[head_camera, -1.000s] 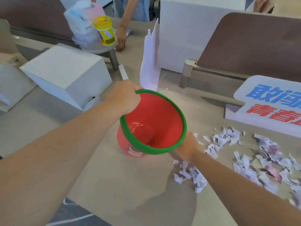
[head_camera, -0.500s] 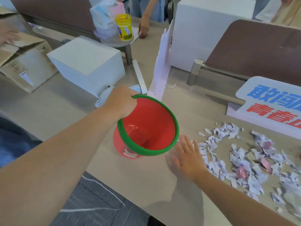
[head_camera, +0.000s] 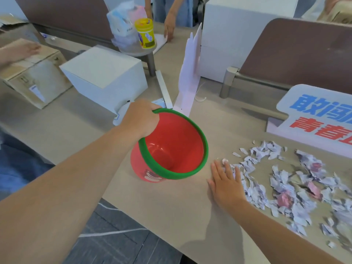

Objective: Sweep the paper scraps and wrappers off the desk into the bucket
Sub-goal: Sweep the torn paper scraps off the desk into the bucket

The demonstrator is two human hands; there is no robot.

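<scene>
My left hand (head_camera: 141,118) grips the green rim of a red bucket (head_camera: 177,141), which is tilted with its mouth facing me and looks empty inside. The bucket sits near the desk's front edge. My right hand (head_camera: 226,182) lies flat and open on the beige desk (head_camera: 171,202), just right of the bucket, fingers spread. Its fingertips touch the left edge of a wide scatter of torn white and pink paper scraps (head_camera: 285,187) that spreads to the right.
A sign with blue and red characters (head_camera: 314,119) stands behind the scraps. White boxes (head_camera: 106,77) (head_camera: 242,35), a cardboard box (head_camera: 32,77), a yellow canister (head_camera: 145,33) and a white hand-shaped cutout (head_camera: 188,80) stand further back. Other people's hands (head_camera: 168,28) rest at the far side.
My right hand came out from under the bucket's rim and spread flat on the desk beside the scraps. The view shifted left; the bucket stays in my left hand.
</scene>
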